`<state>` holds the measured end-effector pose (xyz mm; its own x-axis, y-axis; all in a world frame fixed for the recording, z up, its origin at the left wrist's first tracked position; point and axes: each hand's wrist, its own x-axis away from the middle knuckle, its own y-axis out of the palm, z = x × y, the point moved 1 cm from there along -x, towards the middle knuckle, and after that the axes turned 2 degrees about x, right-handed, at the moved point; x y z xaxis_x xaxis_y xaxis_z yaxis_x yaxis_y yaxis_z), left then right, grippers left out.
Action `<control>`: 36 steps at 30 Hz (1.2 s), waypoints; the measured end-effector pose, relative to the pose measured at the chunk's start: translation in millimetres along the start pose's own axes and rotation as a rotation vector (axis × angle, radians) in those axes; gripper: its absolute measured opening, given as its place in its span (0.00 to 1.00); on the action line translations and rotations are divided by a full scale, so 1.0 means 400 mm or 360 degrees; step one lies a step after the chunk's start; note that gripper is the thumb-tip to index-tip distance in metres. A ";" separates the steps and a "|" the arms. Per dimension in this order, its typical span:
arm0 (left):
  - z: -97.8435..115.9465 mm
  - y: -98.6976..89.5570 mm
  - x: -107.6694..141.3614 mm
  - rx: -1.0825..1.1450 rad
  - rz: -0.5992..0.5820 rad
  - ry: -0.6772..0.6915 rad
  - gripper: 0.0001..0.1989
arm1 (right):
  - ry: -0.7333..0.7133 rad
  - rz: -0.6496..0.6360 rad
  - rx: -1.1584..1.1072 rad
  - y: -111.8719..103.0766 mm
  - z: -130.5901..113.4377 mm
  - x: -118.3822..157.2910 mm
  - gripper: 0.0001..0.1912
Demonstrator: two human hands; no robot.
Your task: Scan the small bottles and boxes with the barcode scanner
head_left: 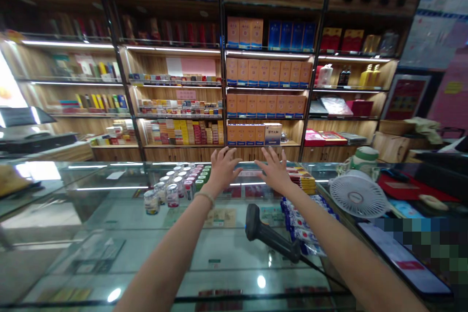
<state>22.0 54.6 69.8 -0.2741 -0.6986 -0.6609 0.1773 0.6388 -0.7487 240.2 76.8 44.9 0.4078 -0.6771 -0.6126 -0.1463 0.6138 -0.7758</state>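
Note:
Both hands reach out over the far part of a glass counter (139,248). My left hand (223,168), with a bracelet at the wrist, has its fingers apart and holds nothing; small cans and jars (178,185) stand in rows just left of it. My right hand (274,168) is also spread and bare, near a stack of red and yellow packs (303,180). Between the forearms a black handheld scanner (272,239) lies on the glass. Blue and white packets (302,224) lie beside the right forearm, which partly covers them.
A white fan (359,195), a green and white jug (363,158) and a phone (405,258) are on the right. The scanner's cable runs to the lower right. Behind the counter stand lit shelves (175,83) of boxed goods. Black equipment (40,144) sits at the left.

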 end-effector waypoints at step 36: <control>0.249 0.241 -0.099 0.0074 -0.0651 0.0204 0.37 | 0.0235 -0.0169 0.0090 0.136 0.187 0.119 0.34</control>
<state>143.9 111.8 18.6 -0.4451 -0.8438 -0.2998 0.0711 0.3004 -0.9512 319.2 108.2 -15.4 0.2809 -0.7889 -0.5466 -0.0572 0.5548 -0.8300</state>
